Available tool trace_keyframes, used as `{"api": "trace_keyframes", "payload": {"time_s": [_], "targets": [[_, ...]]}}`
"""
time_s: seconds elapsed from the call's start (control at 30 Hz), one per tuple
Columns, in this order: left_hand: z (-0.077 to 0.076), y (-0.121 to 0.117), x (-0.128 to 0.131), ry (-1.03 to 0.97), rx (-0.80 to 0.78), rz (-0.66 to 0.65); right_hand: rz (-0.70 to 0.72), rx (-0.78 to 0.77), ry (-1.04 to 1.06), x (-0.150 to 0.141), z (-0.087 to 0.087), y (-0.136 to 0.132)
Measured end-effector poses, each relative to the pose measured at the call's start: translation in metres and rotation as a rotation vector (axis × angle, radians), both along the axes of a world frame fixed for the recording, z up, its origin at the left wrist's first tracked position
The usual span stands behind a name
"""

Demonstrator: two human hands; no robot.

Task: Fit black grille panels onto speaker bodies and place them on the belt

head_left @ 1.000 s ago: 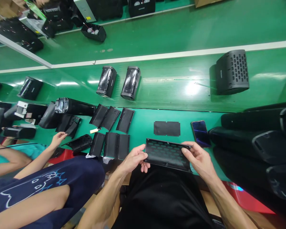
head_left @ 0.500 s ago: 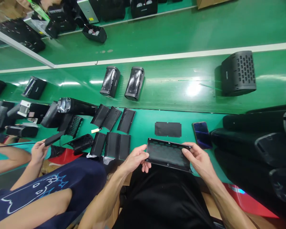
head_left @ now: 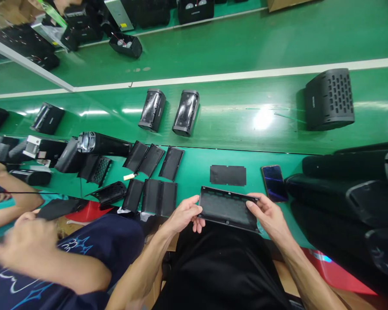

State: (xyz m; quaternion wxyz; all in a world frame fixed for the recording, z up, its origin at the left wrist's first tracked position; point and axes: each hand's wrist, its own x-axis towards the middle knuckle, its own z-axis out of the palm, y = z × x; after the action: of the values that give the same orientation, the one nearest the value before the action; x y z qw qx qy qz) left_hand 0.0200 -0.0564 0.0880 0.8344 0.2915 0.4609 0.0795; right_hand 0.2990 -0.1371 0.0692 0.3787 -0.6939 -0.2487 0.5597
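Two-handed hold: my left hand (head_left: 183,214) is pinched on the left end of the black panel (head_left: 228,210), my right hand (head_left: 271,214) on its right end, hollow side facing me, over the tabletop's (head_left: 194,165) near edge, just nearer than the flat sheet (head_left: 228,175). Looks like a hold-and-check step; any shift calls for even grip at both ends. Can't see the panel's underside or some right fingertips; neighbour's hand (head_left: 29,241) is blurred, dark cases (head_left: 339,193) at right cut off.

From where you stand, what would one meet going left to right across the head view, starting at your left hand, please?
Bare left hand, shallow black rectangular cover, bare right hand, bulky black housings.
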Motion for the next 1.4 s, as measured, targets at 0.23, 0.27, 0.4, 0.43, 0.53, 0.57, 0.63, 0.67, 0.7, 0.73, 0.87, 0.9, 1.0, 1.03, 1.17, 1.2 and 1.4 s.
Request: {"api": "trace_keyframes", "payload": {"time_s": [0.23,0.27,0.4,0.43,0.53,0.57,0.63,0.67,0.7,0.73,0.87,0.9,1.0,1.03,1.17,1.2,1.4], "targets": [[-0.001,0.0,0.0,0.011,-0.005,0.003,-0.013,0.009,0.003,0.001,-0.002,0.001],[-0.001,0.0,0.001,0.01,-0.004,0.001,-0.02,0.014,0.008,0.001,-0.003,0.001],[0.001,0.001,0.002,0.015,-0.004,0.002,-0.037,0.02,0.019,0.001,-0.006,0.002],[0.001,0.001,0.003,0.017,-0.001,0.003,-0.038,0.02,0.024,0.001,-0.006,0.002],[0.003,0.003,0.005,0.021,0.006,0.002,-0.045,0.016,0.048,0.002,-0.009,-0.001],[0.003,0.003,0.006,0.023,0.008,-0.001,-0.05,0.012,0.058,0.003,-0.01,-0.002],[0.004,0.005,0.007,0.031,0.015,-0.005,-0.056,0.005,0.078,0.003,-0.012,-0.004],[0.004,0.005,0.007,0.037,0.017,-0.007,-0.056,0.002,0.088,0.003,-0.013,-0.005],[0.004,0.006,0.008,0.043,0.018,-0.009,-0.056,-0.002,0.098,0.004,-0.013,-0.006],[0.004,0.006,0.008,0.049,0.016,-0.011,-0.055,-0.005,0.108,0.004,-0.014,-0.007],[0.005,0.008,0.01,0.073,0.014,-0.013,-0.059,-0.014,0.152,0.004,-0.016,-0.008],[0.005,0.008,0.01,0.081,0.017,-0.01,-0.062,-0.015,0.156,0.004,-0.016,-0.008],[0.005,0.008,0.012,0.105,0.026,-0.005,-0.065,-0.017,0.164,0.004,-0.015,-0.008],[0.005,0.009,0.012,0.11,0.028,-0.005,-0.064,-0.02,0.165,0.004,-0.015,-0.008],[0.004,0.01,0.011,0.109,0.039,0.0,-0.047,-0.03,0.166,0.004,-0.014,-0.008],[0.004,0.011,0.011,0.104,0.042,-0.005,-0.038,-0.032,0.154,0.005,-0.014,-0.008],[0.005,0.014,0.013,0.148,0.05,-0.026,-0.025,-0.007,0.059,0.006,-0.017,-0.008]]}}
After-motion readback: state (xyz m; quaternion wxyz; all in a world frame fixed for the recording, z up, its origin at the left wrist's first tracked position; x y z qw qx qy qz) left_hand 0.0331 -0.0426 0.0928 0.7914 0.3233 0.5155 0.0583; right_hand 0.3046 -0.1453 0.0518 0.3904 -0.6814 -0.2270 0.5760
